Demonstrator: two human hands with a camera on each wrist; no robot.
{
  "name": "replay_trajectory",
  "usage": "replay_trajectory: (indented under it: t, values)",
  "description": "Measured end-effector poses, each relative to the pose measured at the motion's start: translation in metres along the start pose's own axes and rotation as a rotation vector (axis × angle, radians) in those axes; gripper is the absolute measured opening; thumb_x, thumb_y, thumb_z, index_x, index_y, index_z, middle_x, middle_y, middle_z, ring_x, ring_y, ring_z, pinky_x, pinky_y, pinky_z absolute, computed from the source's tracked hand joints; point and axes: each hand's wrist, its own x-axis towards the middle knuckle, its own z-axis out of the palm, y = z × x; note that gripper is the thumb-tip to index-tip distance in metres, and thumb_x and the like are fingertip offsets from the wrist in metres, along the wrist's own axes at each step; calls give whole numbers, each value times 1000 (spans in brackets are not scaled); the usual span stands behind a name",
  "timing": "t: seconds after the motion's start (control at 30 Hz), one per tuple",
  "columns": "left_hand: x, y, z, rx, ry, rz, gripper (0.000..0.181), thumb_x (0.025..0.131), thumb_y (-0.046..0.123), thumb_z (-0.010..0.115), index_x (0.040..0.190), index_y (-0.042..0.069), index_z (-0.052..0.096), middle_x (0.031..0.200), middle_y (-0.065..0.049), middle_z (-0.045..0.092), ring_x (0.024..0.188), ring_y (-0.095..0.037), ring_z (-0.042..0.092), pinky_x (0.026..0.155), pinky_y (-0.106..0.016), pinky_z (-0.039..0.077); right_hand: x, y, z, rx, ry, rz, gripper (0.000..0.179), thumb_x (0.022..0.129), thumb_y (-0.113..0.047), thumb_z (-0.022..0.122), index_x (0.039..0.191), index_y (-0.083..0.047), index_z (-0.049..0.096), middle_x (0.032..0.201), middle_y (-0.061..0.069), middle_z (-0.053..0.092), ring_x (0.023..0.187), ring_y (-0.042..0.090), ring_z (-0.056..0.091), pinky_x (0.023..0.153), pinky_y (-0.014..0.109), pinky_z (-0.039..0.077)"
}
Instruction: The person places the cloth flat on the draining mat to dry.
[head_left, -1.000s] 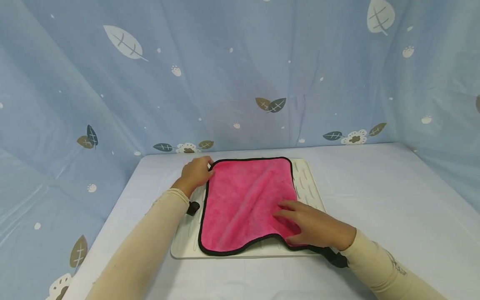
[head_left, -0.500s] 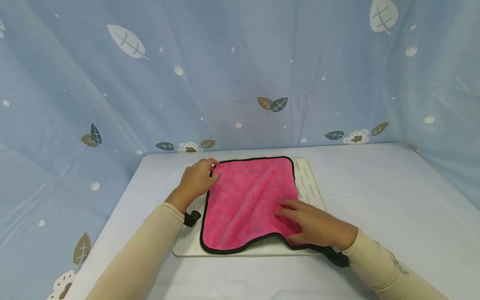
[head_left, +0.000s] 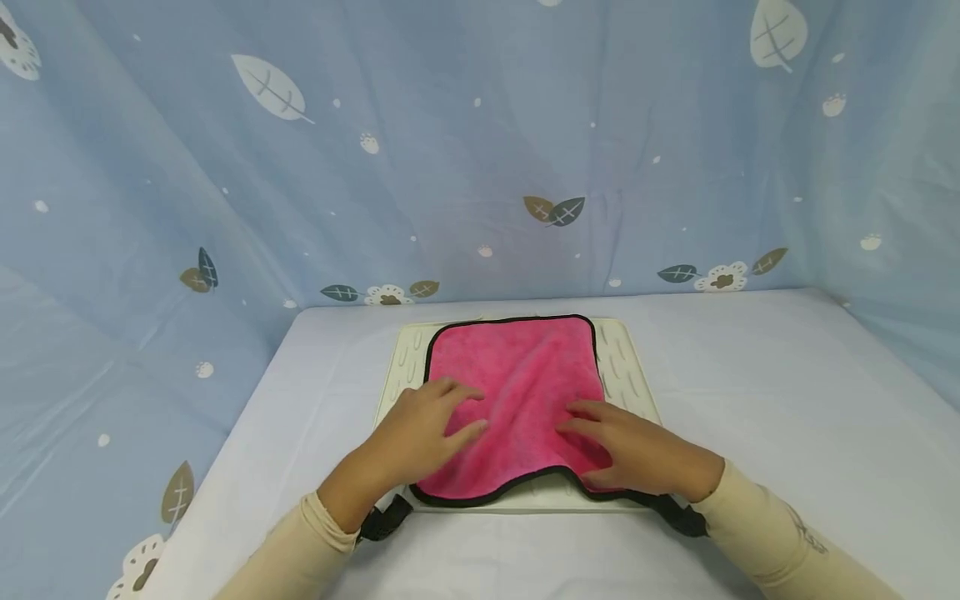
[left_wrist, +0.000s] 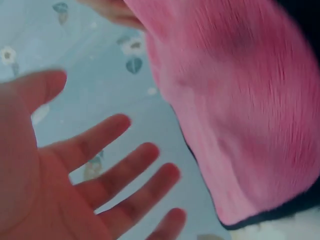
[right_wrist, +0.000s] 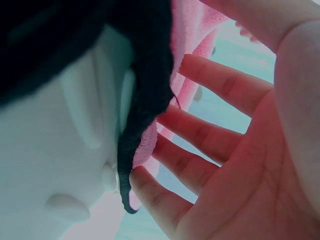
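While the pink cloth lies on the pale mat, the left hand, loosely spread, and right hand, relaxed against it, seem to be smoothing it, its wavy near edge likely needing flattening.

A white-covered table with a cream mat lying directly on it.
The white covering shows faint straight creases and runs out of view at the bottom of the head view; the mat lies flat, rectangular with rounded corners and rows of slender oval bumps, its far edge near the table's far edge, closer to the left side than the right.
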Motion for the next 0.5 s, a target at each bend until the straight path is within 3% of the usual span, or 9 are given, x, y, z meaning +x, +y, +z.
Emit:
replay_trajectory:
  t: [0.2,0.5]
  values:
    - [-22,11,5,8,-156,95,56,93,54,62,140,25,57,139,1,57,131,-22,53,107,-53,40,-1,-1,0,4,0,3,60,80,-27,82,134,-12,62,145,14,51,134,35,48,103,51,48]
    - [-33,16,15,45,-244,161,64,86,55,71,143,30,54,147,0,52,138,-23,47,111,-52,39,-1,0,0,-1,3,4,59,81,-28,81,135,-14,62,145,13,51,135,34,48,103,51,49]
